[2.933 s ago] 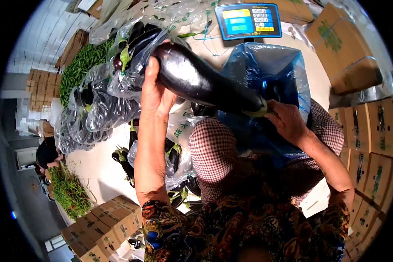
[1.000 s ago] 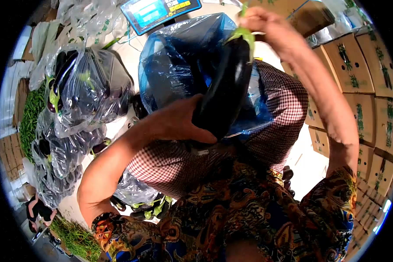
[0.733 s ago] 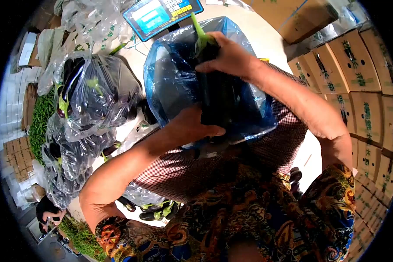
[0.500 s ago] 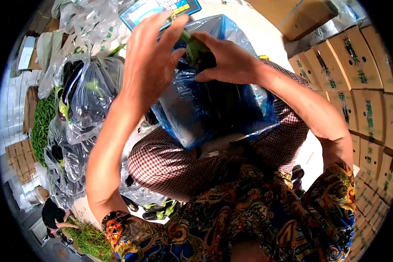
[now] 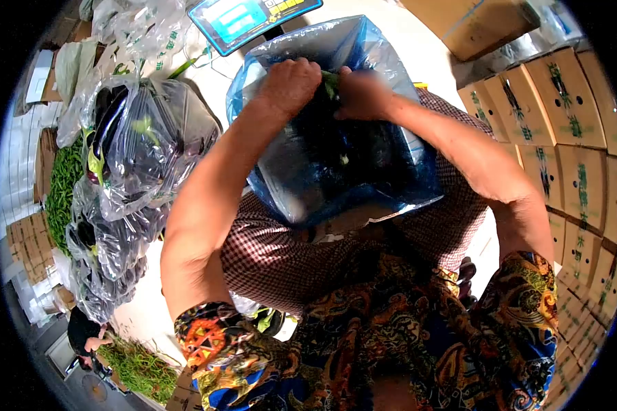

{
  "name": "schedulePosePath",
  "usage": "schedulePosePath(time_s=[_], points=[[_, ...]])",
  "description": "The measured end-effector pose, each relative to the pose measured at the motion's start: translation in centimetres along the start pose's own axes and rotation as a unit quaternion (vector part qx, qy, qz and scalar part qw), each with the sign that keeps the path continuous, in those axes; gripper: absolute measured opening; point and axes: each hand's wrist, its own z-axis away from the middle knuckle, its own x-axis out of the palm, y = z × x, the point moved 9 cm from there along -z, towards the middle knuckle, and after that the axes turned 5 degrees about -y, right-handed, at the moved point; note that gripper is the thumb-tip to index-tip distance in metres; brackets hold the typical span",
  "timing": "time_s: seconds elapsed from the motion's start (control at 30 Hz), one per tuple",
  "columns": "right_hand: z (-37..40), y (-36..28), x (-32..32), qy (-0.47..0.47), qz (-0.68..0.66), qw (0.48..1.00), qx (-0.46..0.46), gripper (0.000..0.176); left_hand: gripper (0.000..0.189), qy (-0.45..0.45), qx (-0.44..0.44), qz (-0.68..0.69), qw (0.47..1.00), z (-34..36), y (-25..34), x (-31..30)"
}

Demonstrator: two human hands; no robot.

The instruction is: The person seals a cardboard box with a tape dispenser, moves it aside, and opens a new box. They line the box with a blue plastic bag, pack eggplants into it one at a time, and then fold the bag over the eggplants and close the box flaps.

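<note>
The left hand is clenched, its fingers curled at the stem end of the eggplant; whether they pinch the stem is hidden. The right hand curves round the other side of the green cap, thumb below and fingers above, too blurred to tell how tightly it grips. The eggplant is inside the blue bag, cap near the far rim, its body lost in shadow.

Half a second ago the left hand was spread open above the bag, partly over the scale; now it is lower and closed, and the scale's screen shows.

The bag sits open against the checked trousers. Both forearms cross over its sides, and the hands cover part of the far opening. Left of it lie clear bags of eggplants, with green chillies beyond. The scale stands just past the bag's far rim. Cartons are stacked on the right. Far off at lower left, another person is beside a chilli heap.
</note>
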Motion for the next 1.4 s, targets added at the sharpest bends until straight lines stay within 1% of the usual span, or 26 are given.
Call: schedulePosePath(time_s=[0.03,0.13,0.23,0.27,0.37,0.4,0.5,0.57,0.6,0.63,0.7,0.73,0.83,0.87,0.9,0.93,0.97,1.0,1.03,1.1,1.17,1.23,1.27,1.3,1.37,1.4], points=[[-0.3,0.7,0.6,-0.005,0.000,1.000,0.017,0.084,0.012,-0.012,0.004,0.011,1.000,-0.6,0.1,1.1],[-0.9,1.3,1.5,0.059,0.059,0.996,0.032,0.060,0.015,-0.048,0.010,0.037,0.998,-1.7,0.5,3.7],[-2.3,1.7,2.8,0.121,0.171,0.977,0.040,0.052,0.018,-0.080,-0.005,0.055,0.995,-3.6,0.7,7.2],[-2.7,2.0,3.3,0.171,0.240,0.955,0.021,0.051,0.019,-0.110,-0.030,0.056,0.992,-4.1,0.9,8.4],[-3.3,2.7,5.6,0.064,0.262,0.962,0.030,0.054,0.020,-0.066,0.000,0.060,0.996,-4.2,2.1,11.9],[-3.9,3.0,6.3,0.052,0.295,0.953,0.040,0.057,0.022,-0.198,-0.034,0.082,0.976,-4.9,2.0,13.3],[-3.3,1.9,6.1,0.026,0.296,0.954,0.033,0.056,0.025,-0.182,0.000,0.099,0.978,-4.7,2.8,11.0],[-3.1,1.9,5.6,0.027,0.302,0.952,0.042,0.059,0.021,-0.149,0.009,0.034,0.988,-4.4,3.2,12.9],[-3.2,2.0,5.7,0.028,0.310,0.950,0.040,0.061,0.020,-0.132,0.012,0.001,0.991,-4.2,3.3,12.3],[-3.4,2.2,5.8,0.029,0.317,0.947,0.038,0.064,0.020,-0.151,0.028,-0.023,0.988,-4.0,3.9,12.4],[-3.7,2.7,5.6,0.011,0.277,0.959,0.062,0.064,0.020,-0.194,0.057,-0.073,0.977,-2.5,5.0,12.3],[-3.6,2.7,5.6,0.002,0.258,0.963,0.073,0.064,0.020,-0.177,0.088,-0.046,0.979,-1.5,5.1,12.0],[-3.2,2.4,5.1,0.016,0.270,0.962,0.043,0.065,0.025,-0.281,0.045,0.106,0.953,-1.0,3.9,10.8],[-2.7,2.5,5.3,-0.017,0.258,0.965,0.052,0.057,0.027,-0.264,0.060,0.175,0.947,-1.2,4.0,9.0],[-2.3,2.2,5.1,-0.021,0.256,0.965,0.057,0.057,0.030,-0.248,0.071,0.241,0.935,-1.1,3.6,6.1],[-2.0,1.9,4.9,-0.023,0.253,0.965,0.062,0.057,0.031,-0.115,0.115,0.284,0.945,-0.6,2.7,1.4],[-1.8,1.8,4.8,-0.023,0.251,0.965,0.066,0.057,0.031,0.022,0.156,0.318,0.935,1.0,1.3,-3.2],[-1.8,2.1,4.8,0.012,0.223,0.973,0.066,0.058,0.031,0.037,0.075,0.413,0.907,2.8,-1.4,-5.0],[-1.9,2.2,5.1,0.063,0.258,0.963,0.048,0.058,0.032,0.053,-0.007,0.503,0.863,5.3,-3.8,-5.8],[-1.7,2.0,5.7,0.163,0.324,0.932,0.011,0.058,0.033,0.049,-0.170,0.632,0.755,11.4,-7.6,-3.6],[-1.3,1.3,5.3,0.167,0.337,0.927,-0.011,0.060,0.036,0.032,-0.273,0.622,0.733,17.9,-9.8,-1.7],[-1.0,0.2,4.3,0.171,0.351,0.920,-0.033,0.062,0.032,0.147,-0.398,0.646,0.634,24.9,-10.2,2.9],[-1.0,-0.4,4.0,0.167,0.338,0.925,-0.052,0.057,0.030,0.155,-0.424,0.662,0.598,27.7,-9.4,5.0],[-1.6,-0.7,3.8,0.151,0.323,0.933,-0.050,0.055,0.027,0.162,-0.449,0.677,0.561,30.4,-8.3,7.3],[-3.3,-1.1,3.6,0.118,0.292,0.948,-0.047,0.049,0.020,0.167,-0.473,0.681,0.533,34.8,-6.1,12.6],[-4.4,-0.8,4.3,0.117,0.298,0.945,-0.065,0.037,0.019,0.186,-0.444,0.687,0.545,35.4,-4.6,12.9]])
